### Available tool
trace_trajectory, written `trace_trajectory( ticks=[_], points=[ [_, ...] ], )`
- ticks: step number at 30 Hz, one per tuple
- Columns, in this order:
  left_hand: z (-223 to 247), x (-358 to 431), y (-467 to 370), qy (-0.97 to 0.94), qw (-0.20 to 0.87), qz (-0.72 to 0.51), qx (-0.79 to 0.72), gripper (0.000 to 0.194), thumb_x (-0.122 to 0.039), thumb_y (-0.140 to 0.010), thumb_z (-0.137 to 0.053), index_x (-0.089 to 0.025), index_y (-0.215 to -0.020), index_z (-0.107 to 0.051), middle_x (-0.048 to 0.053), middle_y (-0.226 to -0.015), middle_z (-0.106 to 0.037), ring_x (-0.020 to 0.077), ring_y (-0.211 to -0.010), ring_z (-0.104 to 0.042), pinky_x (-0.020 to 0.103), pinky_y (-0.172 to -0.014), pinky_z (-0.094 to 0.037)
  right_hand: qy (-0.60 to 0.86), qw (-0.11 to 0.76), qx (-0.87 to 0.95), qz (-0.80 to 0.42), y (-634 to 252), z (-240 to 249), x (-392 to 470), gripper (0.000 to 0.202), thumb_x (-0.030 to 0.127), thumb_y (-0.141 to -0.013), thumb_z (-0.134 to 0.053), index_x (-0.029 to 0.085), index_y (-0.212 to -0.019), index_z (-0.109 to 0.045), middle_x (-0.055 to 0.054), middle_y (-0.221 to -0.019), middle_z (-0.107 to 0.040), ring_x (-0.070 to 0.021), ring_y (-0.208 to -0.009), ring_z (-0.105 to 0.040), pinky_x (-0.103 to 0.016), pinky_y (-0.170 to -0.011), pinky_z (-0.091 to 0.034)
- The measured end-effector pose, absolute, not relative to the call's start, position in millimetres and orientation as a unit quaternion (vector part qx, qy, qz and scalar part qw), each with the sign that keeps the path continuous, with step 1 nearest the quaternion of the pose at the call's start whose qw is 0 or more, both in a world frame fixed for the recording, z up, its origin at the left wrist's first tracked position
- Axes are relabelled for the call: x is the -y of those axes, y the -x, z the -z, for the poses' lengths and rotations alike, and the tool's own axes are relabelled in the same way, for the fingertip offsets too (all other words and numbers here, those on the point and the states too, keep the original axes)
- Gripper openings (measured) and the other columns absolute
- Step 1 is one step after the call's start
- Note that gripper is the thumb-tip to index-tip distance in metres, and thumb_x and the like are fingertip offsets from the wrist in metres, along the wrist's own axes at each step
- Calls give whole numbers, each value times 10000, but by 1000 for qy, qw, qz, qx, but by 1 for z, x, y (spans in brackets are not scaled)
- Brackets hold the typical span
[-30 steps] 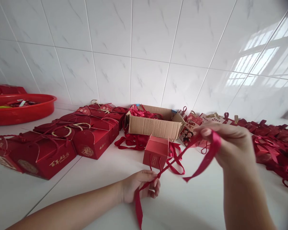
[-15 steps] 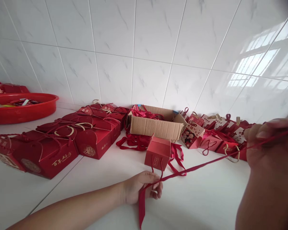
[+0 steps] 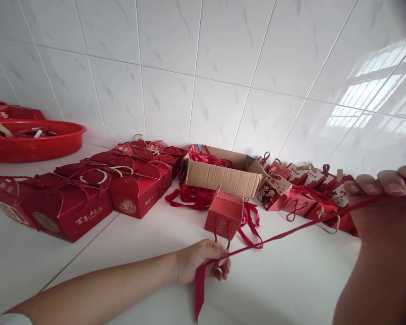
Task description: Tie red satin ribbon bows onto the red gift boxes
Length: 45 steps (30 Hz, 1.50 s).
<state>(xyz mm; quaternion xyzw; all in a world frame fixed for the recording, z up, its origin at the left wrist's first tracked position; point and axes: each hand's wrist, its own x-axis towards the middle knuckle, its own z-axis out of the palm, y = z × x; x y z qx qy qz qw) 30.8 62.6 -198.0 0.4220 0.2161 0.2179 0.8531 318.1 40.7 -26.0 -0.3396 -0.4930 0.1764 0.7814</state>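
A dark red ribbon [image 3: 280,235] stretches taut between both hands above the white surface. My left hand [image 3: 205,262], at the lower middle, pinches it near one end, and a short tail hangs below the fingers. The rope handle of a small red box [image 3: 225,214] reaches down to those fingers. The box stands just beyond my left hand. At the right edge my right hand [image 3: 382,189] is closed round the ribbon's other part, its fingertips curled over it.
Large red gift boxes [image 3: 137,194] cover the left. A cardboard box [image 3: 223,177] of ribbons stands at the back middle, loose ribbon [image 3: 192,196] before it. Small boxes [image 3: 274,192] line the back right. A red basin [image 3: 37,146] sits far left, beside the tiled wall [image 3: 169,104].
The view has shifted slightly. My right hand has turned, so more of its fingers show. My left hand still pinches the ribbon in nearly the same place.
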Motion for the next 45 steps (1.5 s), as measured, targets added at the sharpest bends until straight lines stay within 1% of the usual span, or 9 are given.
trace_trajectory(
  ticks=[2, 4, 10, 13, 19, 23, 27, 36, 45],
  points=[
    [198, -62, -31, -427, 852, -212, -216, 399, -391, -748, -718, -125, -542, -505, 53, -684, -634, 140, -624, -578, 288, -672, -402, 290, 817, 417, -272, -315, 24, -39, 326, 416, -772, -721, 222, -670, -480, 54, -574, -233, -100, -481, -227, -303, -517, -200],
    [198, -62, -31, -436, 849, -204, -216, 407, -399, -743, -728, -123, -535, -514, 52, -688, -634, 138, -638, -578, 289, -685, -410, 279, 830, 366, -314, -314, 22, -36, 216, 296, -856, -630, 213, -696, -513, 57, -545, -248, -90, -434, -184, -302, -493, -125],
    [189, -59, -31, -518, 803, -165, -244, 347, -428, -684, -767, -115, -605, -639, 32, -666, -642, 121, -629, -560, 267, -689, -406, 356, 776, 386, -349, -306, 20, -34, 240, 269, -900, -495, 206, -669, -497, 57, -454, -253, -65, -329, -150, -328, -458, -50],
    [186, -58, -31, -544, 787, -151, -250, 312, -412, -669, -779, -127, -623, -660, 20, -646, -647, 119, -627, -559, 262, -700, -408, 421, 690, 463, -364, -295, 25, -43, 228, 272, -886, -541, 201, -674, -497, 57, -438, -301, -48, -315, -189, -314, -436, -69],
    [188, -59, -30, -548, 783, -147, -253, 284, -397, -681, -770, -145, -628, -652, 4, -607, -639, 119, -611, -567, 260, -712, -422, 540, 446, 603, -382, -289, 49, -73, 394, 496, -830, -607, 170, -637, -498, 38, -509, -394, -56, -434, -294, -241, -432, -164],
    [188, -58, -31, -534, 788, -149, -269, 288, -396, -648, -791, -143, -623, -654, -10, -596, -620, 110, -590, -557, 259, -701, -421, 581, 317, 669, -338, -284, 57, -85, 418, 472, -813, -578, 161, -562, -454, 32, -523, -380, -60, -476, -285, -231, -454, -206],
    [187, -58, -31, -531, 788, -151, -273, 307, -408, -632, -797, -139, -615, -652, 6, -635, -646, 118, -611, -569, 269, -720, -424, 612, 247, 680, -319, -272, 65, -93, 370, 417, -804, -555, 166, -556, -443, 31, -518, -380, -58, -457, -263, -236, -442, -173],
    [189, -59, -31, -534, 786, -145, -274, 303, -412, -648, -786, -142, -630, -648, -9, -607, -605, 116, -580, -552, 279, -726, -424, 595, 226, 692, -341, -266, 77, -105, 391, 396, -796, -553, 179, -525, -373, 32, -504, -365, -70, -464, -299, -250, -472, -203],
    [188, -54, -31, -566, 759, -148, -286, 306, -421, -715, -704, -152, -676, -565, -19, -631, -526, 133, -616, -541, 317, -738, -438, 589, 232, 683, -365, -261, 82, -109, 392, 379, -804, -546, 183, -526, -353, 45, -492, -318, -64, -459, -245, -246, -473, -182]
  ],
)
